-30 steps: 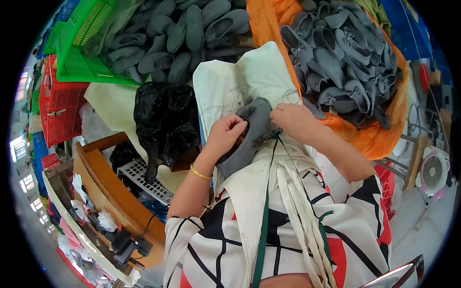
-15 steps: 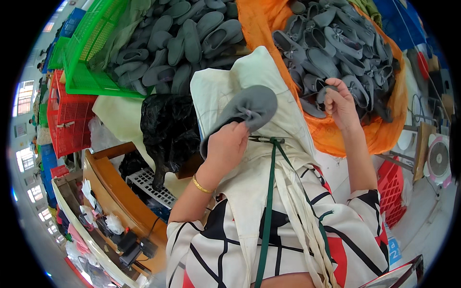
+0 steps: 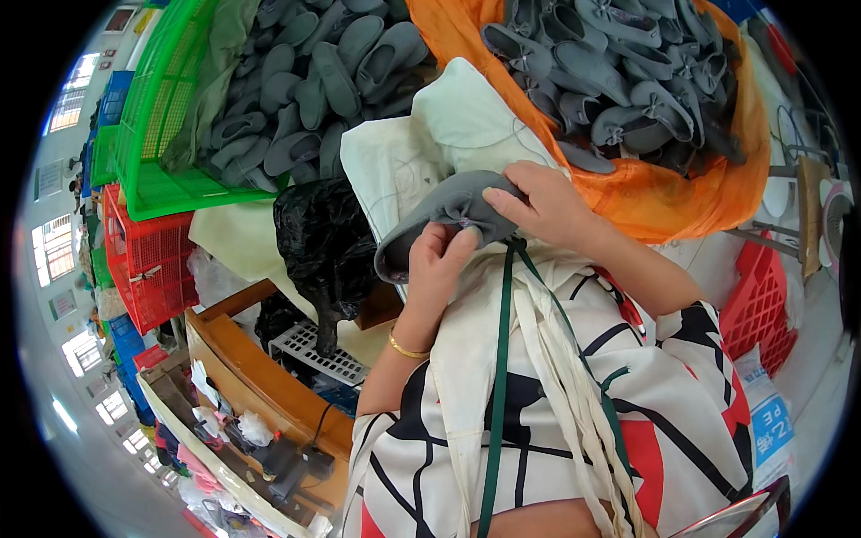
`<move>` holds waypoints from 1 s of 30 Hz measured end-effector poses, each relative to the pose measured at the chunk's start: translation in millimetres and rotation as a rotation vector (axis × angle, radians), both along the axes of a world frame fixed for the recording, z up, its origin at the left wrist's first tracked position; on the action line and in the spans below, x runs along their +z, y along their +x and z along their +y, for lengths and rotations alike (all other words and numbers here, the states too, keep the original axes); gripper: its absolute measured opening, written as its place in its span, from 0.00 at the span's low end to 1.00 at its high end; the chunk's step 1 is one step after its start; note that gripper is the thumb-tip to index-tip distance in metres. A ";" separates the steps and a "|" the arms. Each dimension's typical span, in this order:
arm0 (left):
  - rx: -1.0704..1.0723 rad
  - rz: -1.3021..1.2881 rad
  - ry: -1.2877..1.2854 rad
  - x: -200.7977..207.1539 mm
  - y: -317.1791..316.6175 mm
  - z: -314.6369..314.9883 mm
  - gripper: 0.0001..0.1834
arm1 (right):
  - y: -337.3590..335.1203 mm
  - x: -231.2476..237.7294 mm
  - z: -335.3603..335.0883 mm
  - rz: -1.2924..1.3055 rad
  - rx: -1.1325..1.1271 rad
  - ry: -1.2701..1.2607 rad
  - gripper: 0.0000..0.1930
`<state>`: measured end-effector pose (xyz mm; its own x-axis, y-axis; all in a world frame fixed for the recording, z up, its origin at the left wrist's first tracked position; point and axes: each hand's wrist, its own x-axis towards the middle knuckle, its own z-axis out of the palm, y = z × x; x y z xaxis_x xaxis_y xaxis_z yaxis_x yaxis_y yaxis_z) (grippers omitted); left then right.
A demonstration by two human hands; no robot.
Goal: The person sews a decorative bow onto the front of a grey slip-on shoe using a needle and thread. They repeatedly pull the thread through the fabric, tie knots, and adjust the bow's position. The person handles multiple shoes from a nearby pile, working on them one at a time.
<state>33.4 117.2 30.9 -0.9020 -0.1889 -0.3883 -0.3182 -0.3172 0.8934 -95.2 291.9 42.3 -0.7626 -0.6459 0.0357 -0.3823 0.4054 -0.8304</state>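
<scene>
A grey slip-on shoe [image 3: 423, 215] with a small bow is held over my lap, its toe to the right and its opening to the lower left. My left hand [image 3: 438, 262] pinches the upper at the bow between thumb and fingertips. Over the toe end, my right hand [image 3: 549, 206] has its thumb on top and its fingers gripping the far edge. Beneath the shoe lies pale cloth [image 3: 480, 117] with loose dark threads on it. A dark green strap [image 3: 499, 386] runs down my front from just under the shoe.
A green basket [image 3: 148, 170] piled with grey shoes stands at the far left, and an orange sack [image 3: 664, 211] of similar bowed shoes at the far right. Left of my lap are a black plastic bag [image 3: 314, 233], a red crate [image 3: 148, 269] and a wooden desk [image 3: 260, 359].
My right hand has come left from beside the orange sack onto the shoe's toe. The shoe has tipped lower and flatter, and my left hand's fingers have shifted to the bow.
</scene>
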 end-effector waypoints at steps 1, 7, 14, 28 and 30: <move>0.008 0.008 -0.028 6.6 -5.3 6.5 0.10 | 0.8 0.3 -0.4 0.022 0.003 0.002 0.23; -0.005 -0.023 0.168 0.0 -10.2 -14.0 0.13 | -6.1 -7.3 -2.1 -0.148 -0.025 -0.053 0.24; -0.153 -0.089 -0.059 -12.8 -16.1 -26.4 0.13 | -11.6 -35.0 4.9 -0.452 0.028 -0.075 0.22; -0.114 0.333 -1.322 4.1 -97.9 -48.1 0.11 | -62.2 -79.3 111.8 -0.769 -0.562 -0.702 0.16; -0.182 0.255 -1.682 -10.3 -101.2 -68.4 0.19 | -81.0 -77.5 138.9 -0.855 -0.781 -0.935 0.18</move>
<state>-67.9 48.8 20.5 -0.9595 -0.1034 0.2621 -0.0477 0.9764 0.2104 -176.2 430.8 -35.2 -0.9000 -0.0702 -0.4301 0.4010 -0.5200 -0.7542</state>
